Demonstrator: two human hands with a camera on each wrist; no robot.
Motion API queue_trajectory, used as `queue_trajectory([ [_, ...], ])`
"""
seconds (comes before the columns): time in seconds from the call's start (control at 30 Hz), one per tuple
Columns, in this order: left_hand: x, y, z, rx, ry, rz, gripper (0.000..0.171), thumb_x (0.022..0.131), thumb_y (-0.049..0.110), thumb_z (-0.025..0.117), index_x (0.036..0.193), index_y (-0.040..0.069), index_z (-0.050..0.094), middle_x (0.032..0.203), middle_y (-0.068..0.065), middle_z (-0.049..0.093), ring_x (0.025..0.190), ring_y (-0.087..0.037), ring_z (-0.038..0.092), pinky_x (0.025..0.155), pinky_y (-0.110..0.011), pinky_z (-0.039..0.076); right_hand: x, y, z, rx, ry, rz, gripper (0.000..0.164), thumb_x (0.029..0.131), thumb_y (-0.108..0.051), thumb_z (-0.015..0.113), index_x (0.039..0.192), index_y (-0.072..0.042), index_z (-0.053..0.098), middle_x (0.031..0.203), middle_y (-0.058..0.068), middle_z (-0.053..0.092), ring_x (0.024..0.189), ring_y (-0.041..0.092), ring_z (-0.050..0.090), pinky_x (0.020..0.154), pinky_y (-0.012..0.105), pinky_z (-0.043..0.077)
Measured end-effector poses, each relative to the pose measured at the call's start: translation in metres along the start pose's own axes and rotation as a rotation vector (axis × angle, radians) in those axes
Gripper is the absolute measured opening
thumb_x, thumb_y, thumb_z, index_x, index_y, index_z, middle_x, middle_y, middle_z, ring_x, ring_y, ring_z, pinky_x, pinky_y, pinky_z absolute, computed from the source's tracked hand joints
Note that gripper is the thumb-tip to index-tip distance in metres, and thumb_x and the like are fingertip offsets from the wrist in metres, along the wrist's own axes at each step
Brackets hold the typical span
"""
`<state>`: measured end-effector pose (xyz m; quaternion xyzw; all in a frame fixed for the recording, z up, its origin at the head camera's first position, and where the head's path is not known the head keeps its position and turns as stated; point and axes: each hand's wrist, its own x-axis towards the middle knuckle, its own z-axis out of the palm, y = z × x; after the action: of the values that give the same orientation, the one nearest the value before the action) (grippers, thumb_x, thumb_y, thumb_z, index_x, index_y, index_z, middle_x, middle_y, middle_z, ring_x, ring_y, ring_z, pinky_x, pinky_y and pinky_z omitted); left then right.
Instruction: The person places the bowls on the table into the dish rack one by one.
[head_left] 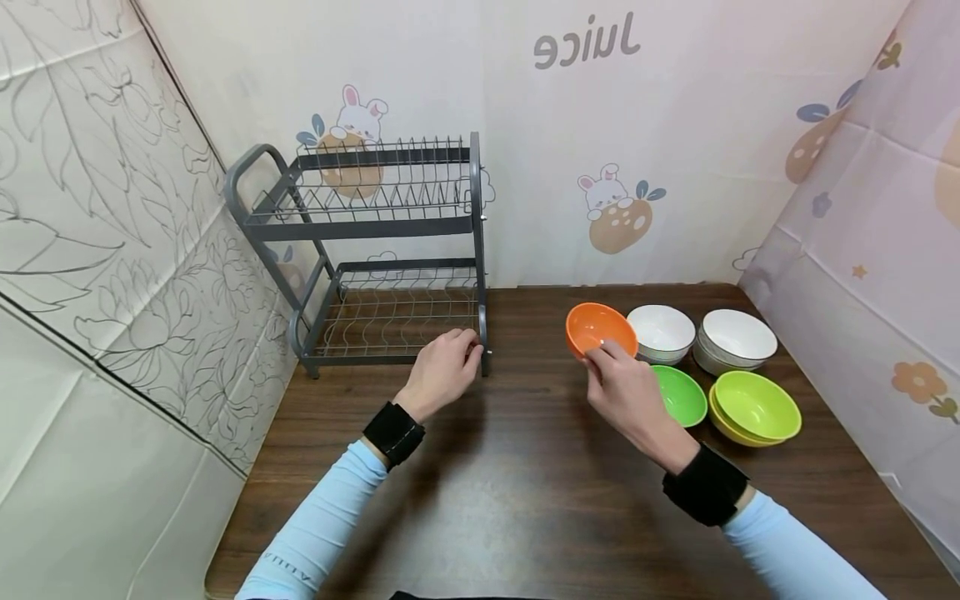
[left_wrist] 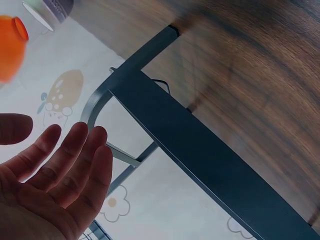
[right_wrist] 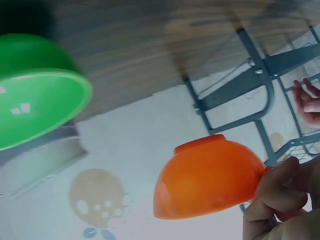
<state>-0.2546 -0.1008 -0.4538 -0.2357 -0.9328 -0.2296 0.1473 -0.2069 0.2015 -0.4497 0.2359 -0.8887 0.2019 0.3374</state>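
An orange bowl [head_left: 589, 327] is pinched at its near rim between the thumb and fingers of my right hand [head_left: 628, 393]. In the right wrist view the orange bowl [right_wrist: 207, 182] hangs above the table, its foot ring showing. My left hand [head_left: 442, 372] holds nothing. It hovers at the lower front corner of a grey two-tier dish rack [head_left: 360, 228], and the left wrist view shows its fingers [left_wrist: 75, 145] loosely bent and apart from the frame. Beside the right hand is a green bowl [head_left: 681, 397], partly hidden by that hand.
Two stacks of white bowls, a left stack [head_left: 662, 328] and a right stack [head_left: 738, 335], stand at the back right. A lime green bowl [head_left: 757, 404] sits in a yellow bowl [head_left: 738, 435] in front of them. Printed cloth walls [head_left: 540, 167] border the wooden table [head_left: 517, 500].
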Motion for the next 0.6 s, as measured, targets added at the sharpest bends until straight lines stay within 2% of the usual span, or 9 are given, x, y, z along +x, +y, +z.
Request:
queue_trajectory([
  [0.27,0.0,0.002,0.001,-0.004,0.006,0.005,0.015,0.109,0.02,0.059,0.107,0.011,0.07,0.091,-0.001,0.064,0.074,-0.015,0.06,0.066,-0.035,0.052,0.019,-0.021,0.01,0.051,0.03,-0.064,0.005,0.087,0.003,0.073,0.091,0.0,0.071,0.081,0.009,0.057,0.056,0.028,0.054,0.046,0.044,0.048],
  [0.4,0.004,0.003,0.002,-0.001,0.021,0.022,0.014,0.109,0.02,0.059,0.112,0.009,0.067,0.089,0.0,0.063,0.074,-0.017,0.06,0.066,-0.036,0.052,0.025,-0.028,0.012,0.078,0.027,-0.079,0.006,0.089,0.003,0.073,0.093,0.0,0.072,0.083,0.009,0.057,0.058,0.025,0.054,0.048,0.041,0.05],
  [0.5,0.008,0.005,0.002,-0.019,0.038,0.04,0.022,0.11,0.021,0.057,0.125,0.006,0.064,0.099,-0.004,0.068,0.086,-0.022,0.065,0.074,-0.04,0.054,0.028,-0.033,0.014,0.099,0.029,-0.093,0.006,0.09,0.003,0.074,0.094,0.0,0.072,0.084,0.009,0.057,0.059,0.024,0.055,0.048,0.039,0.051],
  [0.6,0.011,0.007,0.002,-0.067,0.04,0.061,0.034,0.112,0.023,0.052,0.14,0.003,0.056,0.12,-0.011,0.069,0.105,-0.026,0.067,0.089,-0.044,0.056,0.029,-0.037,0.017,0.119,0.033,-0.114,0.006,0.09,0.003,0.075,0.094,-0.001,0.072,0.085,0.008,0.058,0.06,0.022,0.056,0.05,0.037,0.052],
])
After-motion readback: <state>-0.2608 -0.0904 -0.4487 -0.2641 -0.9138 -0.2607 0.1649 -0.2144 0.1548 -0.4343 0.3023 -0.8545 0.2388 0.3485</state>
